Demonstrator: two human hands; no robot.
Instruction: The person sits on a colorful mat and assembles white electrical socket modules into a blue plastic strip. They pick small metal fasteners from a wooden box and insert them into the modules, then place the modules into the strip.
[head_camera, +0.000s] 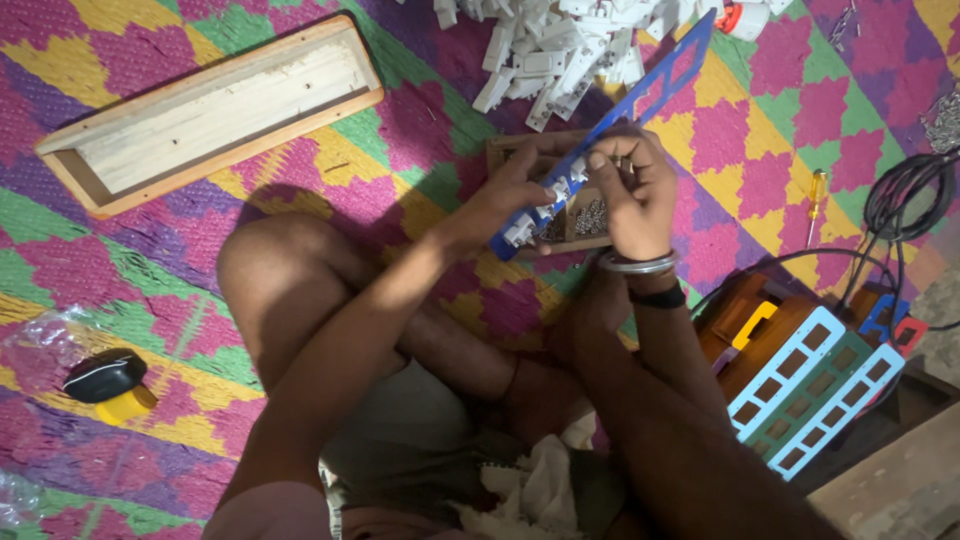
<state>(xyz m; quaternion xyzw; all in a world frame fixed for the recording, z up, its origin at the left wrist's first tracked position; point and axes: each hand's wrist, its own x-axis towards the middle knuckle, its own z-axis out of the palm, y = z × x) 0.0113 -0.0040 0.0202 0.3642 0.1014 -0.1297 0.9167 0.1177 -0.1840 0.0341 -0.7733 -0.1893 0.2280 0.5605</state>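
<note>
The blue slotted frame (600, 140) ran diagonally over the small wooden box (575, 225) on the mat (300, 180), long axis toward the far right corner. The left hand (500, 200) gripped its near end; the right hand (630, 195) pinched a white switch (578, 172) into it

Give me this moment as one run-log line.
left hand: steadies blue slotted strip | right hand: pressing white switch part into strip | below: small wooden box | mat: white parts pile

Both hands (560, 195) on blue slotted frame (640, 105)
</note>
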